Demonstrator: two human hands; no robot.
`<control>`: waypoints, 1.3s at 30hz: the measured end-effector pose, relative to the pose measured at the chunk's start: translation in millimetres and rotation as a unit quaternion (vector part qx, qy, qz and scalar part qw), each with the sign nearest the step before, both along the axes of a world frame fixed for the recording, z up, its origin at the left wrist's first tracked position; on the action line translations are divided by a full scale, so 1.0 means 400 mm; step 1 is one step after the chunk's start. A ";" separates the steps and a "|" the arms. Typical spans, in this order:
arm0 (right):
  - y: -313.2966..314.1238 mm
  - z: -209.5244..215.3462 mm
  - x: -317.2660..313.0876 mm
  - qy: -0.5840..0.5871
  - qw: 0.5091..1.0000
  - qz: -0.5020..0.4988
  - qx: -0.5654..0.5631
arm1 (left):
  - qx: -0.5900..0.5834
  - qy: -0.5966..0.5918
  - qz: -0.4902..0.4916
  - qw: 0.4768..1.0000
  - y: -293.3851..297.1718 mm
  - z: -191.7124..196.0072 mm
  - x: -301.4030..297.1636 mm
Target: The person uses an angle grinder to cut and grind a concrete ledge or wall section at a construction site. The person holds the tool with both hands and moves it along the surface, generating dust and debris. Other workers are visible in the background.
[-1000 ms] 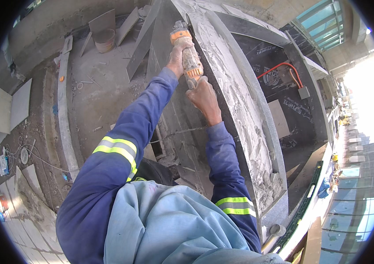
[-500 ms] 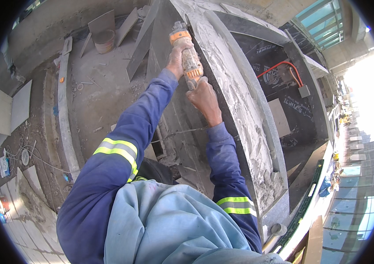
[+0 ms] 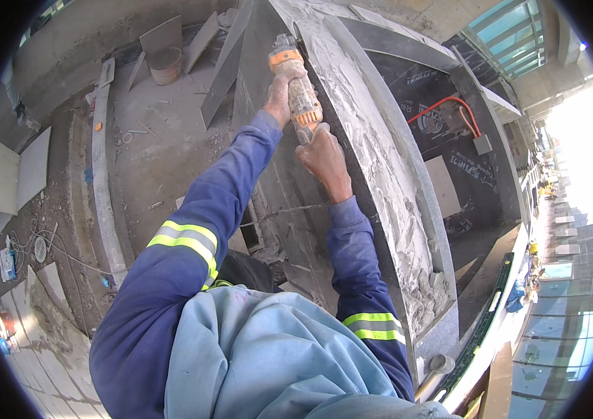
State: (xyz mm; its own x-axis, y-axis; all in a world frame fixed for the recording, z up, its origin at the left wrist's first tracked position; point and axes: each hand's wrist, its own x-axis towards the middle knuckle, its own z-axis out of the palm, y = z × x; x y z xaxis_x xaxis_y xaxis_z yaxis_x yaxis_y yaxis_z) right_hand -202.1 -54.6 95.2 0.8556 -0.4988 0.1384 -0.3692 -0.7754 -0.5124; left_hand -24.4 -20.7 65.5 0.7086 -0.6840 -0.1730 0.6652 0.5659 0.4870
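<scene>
Both my arms reach forward to a dusty orange and grey angle grinder [image 3: 301, 91]. Around the front of its body, near the orange collar, my left hand [image 3: 279, 96] is closed. My right hand [image 3: 326, 159] grips the rear handle end. The tool's head lies against the dark side face of a long stone-clad wall [image 3: 366, 164], close to its upper edge; a thin dark disc edge shows beside the head. Rough grey mortar [image 3: 380, 178] fills the wall's top between two stone slabs.
A mallet [image 3: 441, 364] and a long green spirit level [image 3: 495, 307] lie at lower right. Red conduit [image 3: 450, 100] runs to a grey box [image 3: 482, 144] beyond the wall. At back left stand a bucket [image 3: 166, 66] and leaning slabs [image 3: 202, 40]. Cable [image 3: 36, 241] is coiled at far left.
Almost nothing differs. My right hand and forearm have shifted very slightly, and the grinder stays in the same place against the wall.
</scene>
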 end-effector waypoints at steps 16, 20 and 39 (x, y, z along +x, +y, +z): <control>-0.001 -0.008 -0.006 -0.015 1.000 -0.001 -0.001 | -0.003 0.002 -0.007 1.000 0.003 0.003 -0.013; 0.004 -0.004 -0.009 -0.013 1.000 0.000 0.003 | -0.003 0.008 -0.014 1.000 0.000 -0.004 -0.006; 0.007 -0.006 -0.031 -0.015 1.000 0.003 0.000 | 0.006 -0.002 0.000 1.000 0.004 -0.006 -0.028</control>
State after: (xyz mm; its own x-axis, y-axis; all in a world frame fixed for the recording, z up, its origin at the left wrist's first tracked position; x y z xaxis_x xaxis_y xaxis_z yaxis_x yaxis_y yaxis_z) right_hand -214.7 -51.7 92.7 0.8544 -0.4932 0.1635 -0.3488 -0.7776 -0.5231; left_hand -35.5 -19.1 63.1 0.7091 -0.6822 -0.1782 0.6637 0.5604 0.4955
